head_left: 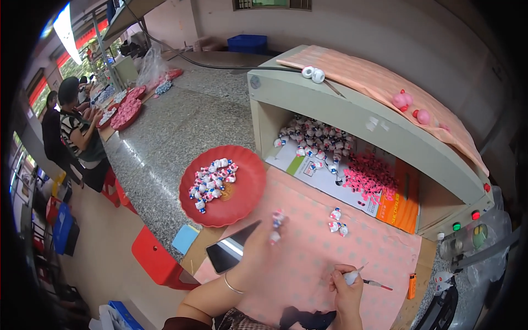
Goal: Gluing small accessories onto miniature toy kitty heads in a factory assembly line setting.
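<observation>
My left hand is raised over the pink checked cloth and grips a small white figurine with red and blue details in its fingertips; a thin bracelet circles the wrist. My right hand rests lower right and holds a fine paintbrush, its tip pointing right. Three small white figurines lie on the cloth just beyond both hands. A red round plate to the left carries several painted figurines.
A dark phone lies by my left wrist. A grey box shelf behind holds a heap of white figurines and pink parts. An orange lighter lies right. People sit at a far-left table.
</observation>
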